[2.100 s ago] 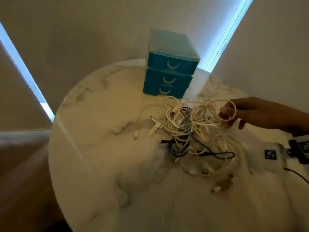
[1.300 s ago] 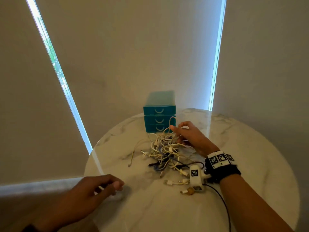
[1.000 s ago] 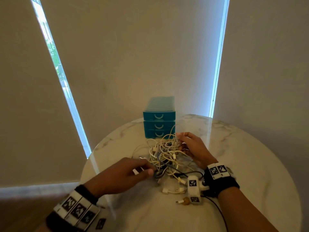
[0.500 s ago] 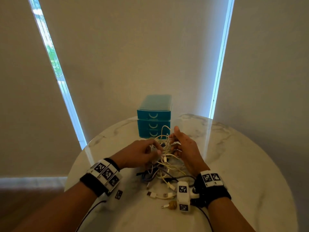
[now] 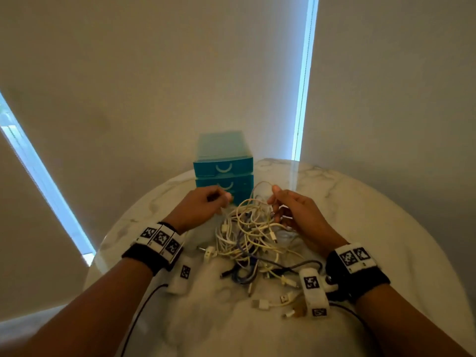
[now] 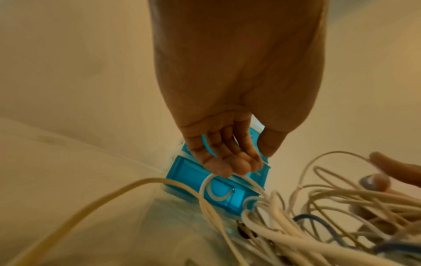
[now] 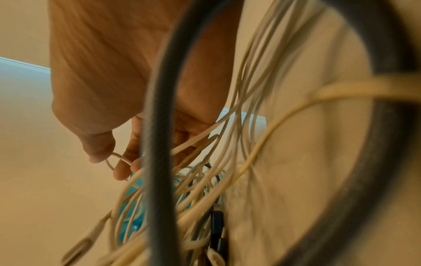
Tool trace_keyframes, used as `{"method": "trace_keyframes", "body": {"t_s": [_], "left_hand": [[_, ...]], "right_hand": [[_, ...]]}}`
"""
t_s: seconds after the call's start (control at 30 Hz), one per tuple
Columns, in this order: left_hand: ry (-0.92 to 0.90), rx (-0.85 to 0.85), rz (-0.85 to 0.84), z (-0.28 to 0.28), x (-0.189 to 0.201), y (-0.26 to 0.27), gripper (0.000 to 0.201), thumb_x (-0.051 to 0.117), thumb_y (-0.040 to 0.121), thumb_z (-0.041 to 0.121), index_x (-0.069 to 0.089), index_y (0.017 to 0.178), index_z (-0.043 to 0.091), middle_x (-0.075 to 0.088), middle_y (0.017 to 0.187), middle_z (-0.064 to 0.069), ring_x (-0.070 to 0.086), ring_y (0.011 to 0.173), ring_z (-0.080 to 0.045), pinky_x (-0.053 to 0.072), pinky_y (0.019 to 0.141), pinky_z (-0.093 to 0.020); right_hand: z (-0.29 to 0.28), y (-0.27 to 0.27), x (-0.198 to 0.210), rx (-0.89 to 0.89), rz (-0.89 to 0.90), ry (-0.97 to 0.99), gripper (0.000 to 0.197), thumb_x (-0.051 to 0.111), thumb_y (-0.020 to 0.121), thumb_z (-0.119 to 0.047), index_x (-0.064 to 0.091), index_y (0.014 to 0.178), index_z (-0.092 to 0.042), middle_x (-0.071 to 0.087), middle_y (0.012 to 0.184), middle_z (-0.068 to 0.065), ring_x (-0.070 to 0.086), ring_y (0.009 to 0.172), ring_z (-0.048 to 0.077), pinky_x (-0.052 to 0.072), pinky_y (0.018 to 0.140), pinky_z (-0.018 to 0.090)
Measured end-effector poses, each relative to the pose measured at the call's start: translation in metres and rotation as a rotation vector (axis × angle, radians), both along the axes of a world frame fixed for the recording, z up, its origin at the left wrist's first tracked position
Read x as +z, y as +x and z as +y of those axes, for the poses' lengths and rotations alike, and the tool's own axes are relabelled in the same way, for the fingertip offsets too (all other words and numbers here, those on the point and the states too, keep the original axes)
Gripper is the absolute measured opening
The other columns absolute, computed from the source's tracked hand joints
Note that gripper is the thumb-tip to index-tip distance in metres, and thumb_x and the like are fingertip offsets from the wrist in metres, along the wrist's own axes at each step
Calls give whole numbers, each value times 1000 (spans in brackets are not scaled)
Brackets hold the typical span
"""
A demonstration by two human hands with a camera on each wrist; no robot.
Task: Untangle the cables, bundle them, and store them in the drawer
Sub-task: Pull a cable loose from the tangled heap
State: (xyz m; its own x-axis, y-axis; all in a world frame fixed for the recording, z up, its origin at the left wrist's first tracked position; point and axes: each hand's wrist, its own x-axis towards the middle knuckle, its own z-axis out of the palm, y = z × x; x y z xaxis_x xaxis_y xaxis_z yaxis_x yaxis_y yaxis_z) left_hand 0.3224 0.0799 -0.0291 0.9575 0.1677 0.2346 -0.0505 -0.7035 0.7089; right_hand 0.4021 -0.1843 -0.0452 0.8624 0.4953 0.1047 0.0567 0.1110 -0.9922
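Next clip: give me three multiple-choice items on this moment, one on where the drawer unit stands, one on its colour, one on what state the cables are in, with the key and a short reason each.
1. Where does the drawer unit stand?
A. At the far edge of the marble table, beyond the cables
B. On the floor
C. Between the person's wrists

2. What colour is the drawer unit?
A. Red
B. Teal
C. Black

3. What state are the cables in?
A. Bundled and tied
B. Stored in a drawer
C. One tangled heap on the table

Key:
1 A, it stands beyond the heap, by the wall.
2 B, its fronts are teal with pale curved handles.
3 C, loops cross each other while the left hand and right hand each hold a pale strand.
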Motion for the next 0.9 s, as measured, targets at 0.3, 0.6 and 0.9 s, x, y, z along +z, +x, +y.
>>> {"method": "trace_keyframes", "body": {"t_s": [0.3, 0.6, 0.9], "left_hand": [[-42, -7, -150, -10, 8, 12, 27, 65, 101, 50, 73, 115, 28, 72, 114, 11, 68, 105, -3, 54, 94, -26], [-14, 59, -368, -46, 56, -10, 27, 57, 110, 40, 81, 108, 29, 80, 91, 11, 73, 85, -4, 56, 76, -21], [-271, 149, -622, -59, 150, -73, 29, 71, 102, 37, 80, 124, 20, 83, 92, -1, 75, 76, -19, 65, 69, -35]], "right_hand": [[3, -8, 28, -38, -222, 68, 29, 58, 110, -37, 76, 108, -14, 64, 90, 9, 64, 82, 23, 49, 62, 30], [4, -26, 39, 97, -326, 21, 25, 65, 107, -34, 73, 122, -16, 69, 90, 6, 66, 81, 20, 55, 66, 34], [2, -39, 29, 123, -160, -60, 47, 78, 98, -33, 57, 139, -20, 80, 102, 12, 75, 81, 19, 57, 66, 30]]}}
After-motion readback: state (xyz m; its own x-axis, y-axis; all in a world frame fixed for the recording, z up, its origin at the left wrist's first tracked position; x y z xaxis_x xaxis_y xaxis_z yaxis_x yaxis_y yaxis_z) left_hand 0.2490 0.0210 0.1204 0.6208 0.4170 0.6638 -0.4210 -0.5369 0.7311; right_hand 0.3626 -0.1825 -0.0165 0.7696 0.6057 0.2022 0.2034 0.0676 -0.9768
